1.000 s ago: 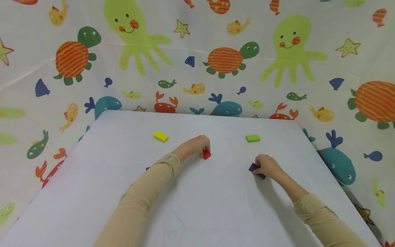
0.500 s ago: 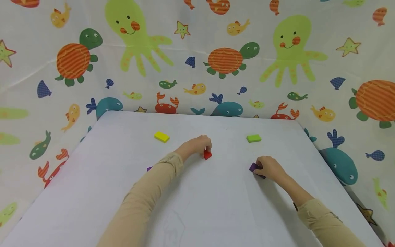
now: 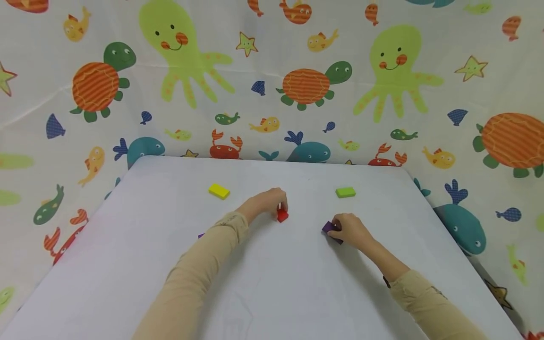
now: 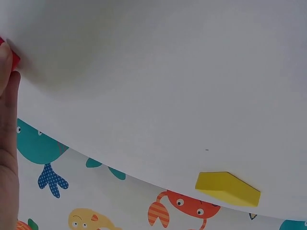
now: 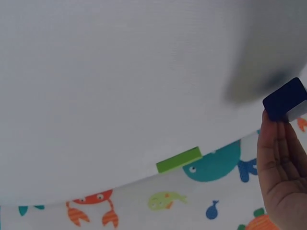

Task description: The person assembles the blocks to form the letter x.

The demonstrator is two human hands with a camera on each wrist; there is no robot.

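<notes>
My left hand reaches to the middle of the white table and grips a red block with its fingers. At the edge of the left wrist view, part of that red block shows by the thumb and fingertips. Farther right, my right hand pinches a dark purple block between thumb and fingers. In the right wrist view the purple block looks nearly navy, held at the fingertips close over the table, with a shadow nearby. The rest of each block is covered by the fingers.
A yellow block lies at the back left, a green block at the back right. Another purple piece peeks out behind the left sleeve. A sea-animal printed cloth rises behind the white table.
My right hand has moved left with the purple block, closer to the red one. The left hand keeps its grip on the red block in place. The head view has shifted slightly.
</notes>
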